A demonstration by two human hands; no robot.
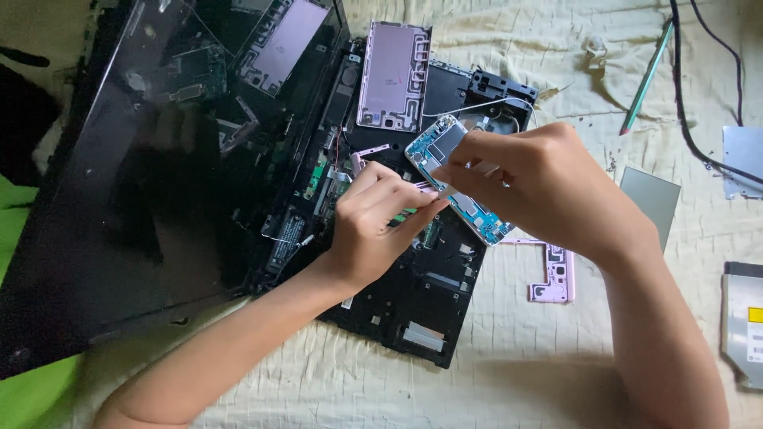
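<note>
Underneath everything:
- cream cloth (509,349) covering the surface.
- opened black laptop (159,183), its dark screen tilted up at left, its stripped base (413,310) under both hands.
- pink phone back panel (393,75) lying on the base above the hands.
- right hand (548,191) pinching the blue phone circuit board (445,147), held above the base.
- left hand (373,226), fingers closed on a thin pink strip (423,187) touching that board.

A blue circuit board (457,179) is seen over a black laptop base (397,294). Pink is shown by the phone frame (393,75) and bracket (554,278); the cloth (556,349) is cream.
</note>
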